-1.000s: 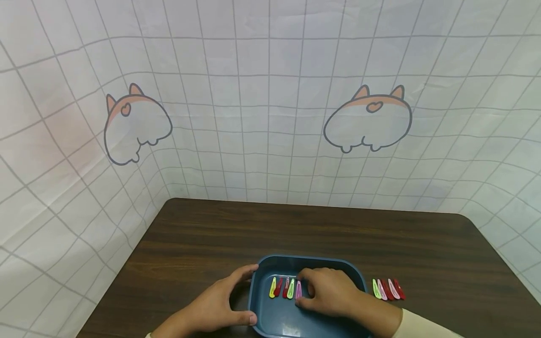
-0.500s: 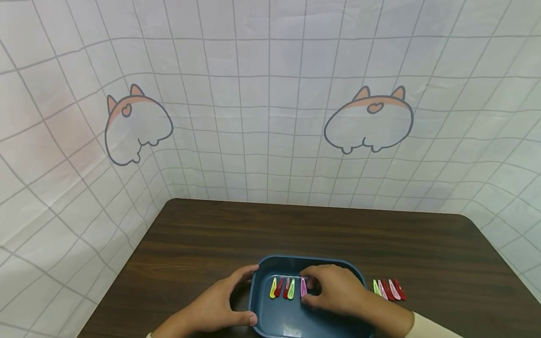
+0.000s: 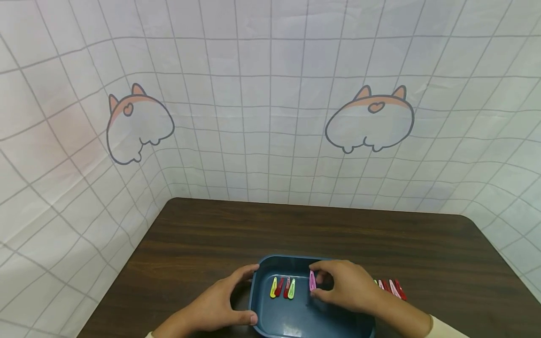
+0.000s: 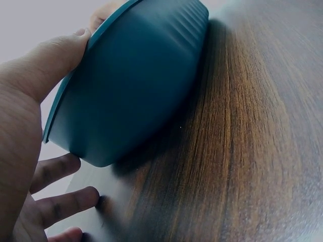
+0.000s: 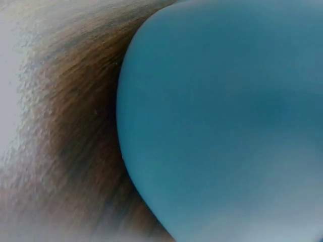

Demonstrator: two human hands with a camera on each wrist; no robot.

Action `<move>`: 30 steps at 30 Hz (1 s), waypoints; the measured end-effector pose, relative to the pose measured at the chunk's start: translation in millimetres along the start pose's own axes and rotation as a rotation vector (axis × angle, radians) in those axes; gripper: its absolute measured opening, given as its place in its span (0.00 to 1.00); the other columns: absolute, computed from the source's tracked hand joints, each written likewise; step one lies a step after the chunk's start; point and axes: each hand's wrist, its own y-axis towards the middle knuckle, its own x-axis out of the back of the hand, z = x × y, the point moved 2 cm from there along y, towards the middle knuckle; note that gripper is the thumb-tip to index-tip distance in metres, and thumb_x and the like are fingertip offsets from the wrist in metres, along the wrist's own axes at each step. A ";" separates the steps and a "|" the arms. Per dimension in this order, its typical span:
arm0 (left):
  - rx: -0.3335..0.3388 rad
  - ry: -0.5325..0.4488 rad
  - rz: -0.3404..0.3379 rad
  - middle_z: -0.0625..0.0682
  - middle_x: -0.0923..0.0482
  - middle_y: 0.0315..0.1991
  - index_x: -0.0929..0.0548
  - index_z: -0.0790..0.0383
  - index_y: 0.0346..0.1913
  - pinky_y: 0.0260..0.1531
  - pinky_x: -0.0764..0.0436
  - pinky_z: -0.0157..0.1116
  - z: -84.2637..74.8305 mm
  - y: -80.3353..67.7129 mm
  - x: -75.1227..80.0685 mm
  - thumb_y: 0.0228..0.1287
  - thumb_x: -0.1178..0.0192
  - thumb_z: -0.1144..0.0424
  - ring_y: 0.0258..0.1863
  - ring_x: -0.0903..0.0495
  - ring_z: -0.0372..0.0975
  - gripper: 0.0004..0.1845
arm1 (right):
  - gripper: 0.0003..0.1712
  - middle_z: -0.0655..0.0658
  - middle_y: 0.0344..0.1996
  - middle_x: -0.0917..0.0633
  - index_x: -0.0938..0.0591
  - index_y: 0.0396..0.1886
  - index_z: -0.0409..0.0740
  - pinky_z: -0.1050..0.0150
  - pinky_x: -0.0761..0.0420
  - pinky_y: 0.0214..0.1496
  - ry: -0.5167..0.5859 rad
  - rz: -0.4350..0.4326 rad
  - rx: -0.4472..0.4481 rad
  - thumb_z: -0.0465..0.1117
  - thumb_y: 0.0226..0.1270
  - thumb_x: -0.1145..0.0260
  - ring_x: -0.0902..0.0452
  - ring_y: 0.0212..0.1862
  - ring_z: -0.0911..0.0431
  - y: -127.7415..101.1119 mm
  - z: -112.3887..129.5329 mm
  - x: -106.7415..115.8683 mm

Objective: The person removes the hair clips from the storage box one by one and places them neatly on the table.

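A dark blue tray [image 3: 259, 274] sits at the near edge of the brown table [image 3: 304, 234]. My left hand [image 3: 230, 300] grips its left rim, thumb on the near corner and fingers at the far corner; the left wrist view shows the tray's outer wall [image 4: 136, 80] against my palm. My right hand [image 3: 338, 286] is over the tray's right half and pinches a pink hair clip [image 3: 312, 280], held slightly above the floor. A row of yellow, red and green clips [image 3: 282, 287] lies inside at the left. The right wrist view shows only blurred blue tray [image 5: 227, 116].
More clips, pink and red [image 3: 393, 288], lie on the table just right of the tray, partly hidden behind my right wrist. A white gridded cloth with cartoon figures [image 3: 270, 117] walls in the table at the back and sides.
My right hand has drawn the pink clip away from the row in the tray, moving it to the right and lifting it a little. The left hand has not moved.
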 end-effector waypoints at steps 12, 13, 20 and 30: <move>-0.010 0.012 0.008 0.49 0.30 0.72 0.44 0.35 0.79 0.61 0.36 0.71 0.6 0.0 -0.1 0.58 0.26 0.40 0.67 0.27 0.52 0.50 | 0.29 0.71 0.29 0.21 0.13 0.55 0.49 0.67 0.29 0.29 0.034 -0.041 -0.006 0.54 0.56 0.19 0.29 0.30 0.67 -12.1 -6.9 10.7; -0.009 0.010 0.010 0.50 0.31 0.72 0.43 0.35 0.79 0.61 0.36 0.71 0.5 -0.1 0.3 0.58 0.26 0.40 0.67 0.27 0.52 0.50 | 0.29 0.71 0.29 0.21 0.13 0.55 0.48 0.67 0.29 0.29 0.039 -0.042 -0.009 0.54 0.56 0.19 0.29 0.30 0.67 -12.8 -7.4 11.9; -0.007 0.022 0.010 0.49 0.31 0.72 0.44 0.35 0.79 0.61 0.36 0.71 2.0 0.1 1.8 0.58 0.26 0.40 0.67 0.28 0.52 0.50 | 0.29 0.70 0.31 0.21 0.14 0.56 0.48 0.67 0.28 0.30 0.058 -0.060 0.001 0.53 0.57 0.20 0.27 0.32 0.67 -18.0 -11.4 17.8; -0.029 0.037 0.000 0.46 0.30 0.71 0.45 0.35 0.79 0.64 0.35 0.66 4.6 0.8 1.4 0.57 0.27 0.39 0.67 0.27 0.48 0.51 | 0.31 0.69 0.31 0.19 0.15 0.57 0.44 0.67 0.25 0.32 0.101 -0.047 0.014 0.54 0.59 0.21 0.24 0.34 0.64 -26.3 -16.0 28.5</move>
